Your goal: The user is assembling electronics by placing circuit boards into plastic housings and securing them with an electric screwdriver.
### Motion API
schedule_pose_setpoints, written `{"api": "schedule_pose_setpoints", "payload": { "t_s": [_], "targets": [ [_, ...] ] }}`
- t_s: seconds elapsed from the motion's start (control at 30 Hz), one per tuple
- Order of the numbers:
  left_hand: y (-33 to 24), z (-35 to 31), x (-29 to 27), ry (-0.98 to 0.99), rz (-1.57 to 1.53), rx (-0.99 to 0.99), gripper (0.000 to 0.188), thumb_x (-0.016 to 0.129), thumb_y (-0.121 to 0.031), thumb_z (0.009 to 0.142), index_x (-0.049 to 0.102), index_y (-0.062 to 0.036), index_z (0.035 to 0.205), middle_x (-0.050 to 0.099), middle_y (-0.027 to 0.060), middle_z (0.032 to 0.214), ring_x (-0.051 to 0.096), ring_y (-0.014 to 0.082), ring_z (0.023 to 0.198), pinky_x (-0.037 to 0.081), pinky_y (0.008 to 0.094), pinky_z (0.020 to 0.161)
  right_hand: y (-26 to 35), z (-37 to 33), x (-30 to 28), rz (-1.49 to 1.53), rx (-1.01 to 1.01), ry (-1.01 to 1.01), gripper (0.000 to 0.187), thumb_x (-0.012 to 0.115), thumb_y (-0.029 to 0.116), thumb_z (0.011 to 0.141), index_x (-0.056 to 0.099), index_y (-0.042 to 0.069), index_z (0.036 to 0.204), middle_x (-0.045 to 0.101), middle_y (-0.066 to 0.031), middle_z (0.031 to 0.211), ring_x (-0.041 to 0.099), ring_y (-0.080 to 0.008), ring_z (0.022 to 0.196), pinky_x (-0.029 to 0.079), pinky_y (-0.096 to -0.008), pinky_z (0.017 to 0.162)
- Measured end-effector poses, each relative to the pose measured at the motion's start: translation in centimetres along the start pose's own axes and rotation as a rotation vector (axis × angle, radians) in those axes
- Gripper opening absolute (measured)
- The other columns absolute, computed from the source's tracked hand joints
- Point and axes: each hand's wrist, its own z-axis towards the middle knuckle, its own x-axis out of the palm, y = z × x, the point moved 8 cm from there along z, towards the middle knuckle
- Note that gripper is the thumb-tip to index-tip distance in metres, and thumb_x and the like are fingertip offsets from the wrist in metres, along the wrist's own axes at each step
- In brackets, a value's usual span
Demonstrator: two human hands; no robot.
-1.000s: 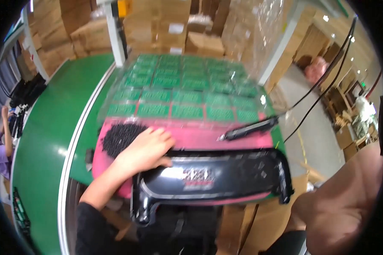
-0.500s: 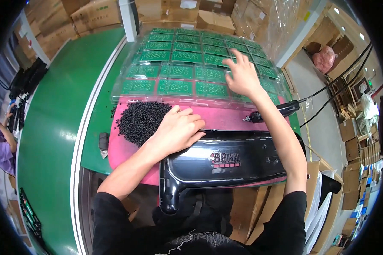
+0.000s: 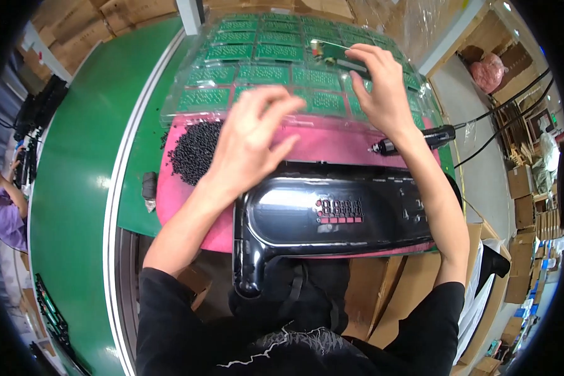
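- Black housing point(image 3: 338, 235), 4 o'clock: hard plastic, smooth, highly glossy.
- Tray point(image 3: 323, 121), 12 o'clock: clear, shiny plastic.
- Pink mat point(image 3: 313, 144), near centre: smooth, nearly matt.
- Small parts point(image 3: 195, 152), 10 o'clock: black, grainy-looking heap.
- Boxes point(image 3: 150, 14), 11 o'clock: matt cardboard.
- Shirt point(image 3: 282, 360), 6 o'clock: matt cloth.

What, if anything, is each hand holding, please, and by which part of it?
The right hand holds a circuit board by its right end; the left hand is open, holding nothing.
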Motion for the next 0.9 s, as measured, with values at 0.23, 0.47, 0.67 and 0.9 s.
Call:
{"api": "schedule_pose_setpoints", "payload": {
  "t_s": [0.23,0.47,0.67,0.9],
  "targets": [
    [-2.3,0.2,-1.6,-0.118,0.023,0.150,0.076,0.086,-0.001,0.061,0.058,-0.0020,0.132,0.062,0.0156,0.123,0.060,0.0336,0.113,0.052,0.0400,0.095,7.2,-3.6,-6.4,0.444,0.128,0.078,0.028,0.063,-0.007,0.084,0.065,0.001,0.111,0.068,-0.0090,0.109,0.064,-0.0198,0.097,0.047,-0.0278,0.078],
    [-4.5,0.0,-1.0,0.040,-0.236,0.290,0.065,0.090,-0.014,0.058,0.064,0.0030,0.115,0.067,0.0171,0.112,0.065,0.0332,0.107,0.053,0.0421,0.093,6.6,-7.4,-9.8,0.329,0.251,0.014,0.015,0.069,-0.001,0.086,0.066,-0.001,0.101,0.071,-0.0102,0.092,0.072,-0.0188,0.081,0.054,-0.0265,0.074],
    [-4.9,-1.0,1.2,0.245,-0.339,0.151,0.059,0.088,-0.018,0.058,0.065,0.0007,0.109,0.068,0.0138,0.099,0.068,0.0266,0.090,0.055,0.0347,0.080,5.4,-12.3,-9.6,0.555,0.522,0.264,0.035,0.079,0.006,0.079,0.063,-0.001,0.109,0.070,-0.0089,0.094,0.069,-0.0168,0.082,0.054,-0.0279,0.077],
    [-4.8,-3.5,4.9,0.722,-0.389,-0.076,0.053,0.088,-0.025,0.055,0.062,-0.0060,0.097,0.058,0.0042,0.081,0.061,0.0182,0.066,0.050,0.0292,0.056,6.0,-15.9,-7.7,0.598,0.414,0.455,0.063,0.094,0.025,0.052,0.065,0.000,0.103,0.068,-0.0156,0.110,0.066,-0.0297,0.100,0.051,-0.0372,0.089]
  ]
}}
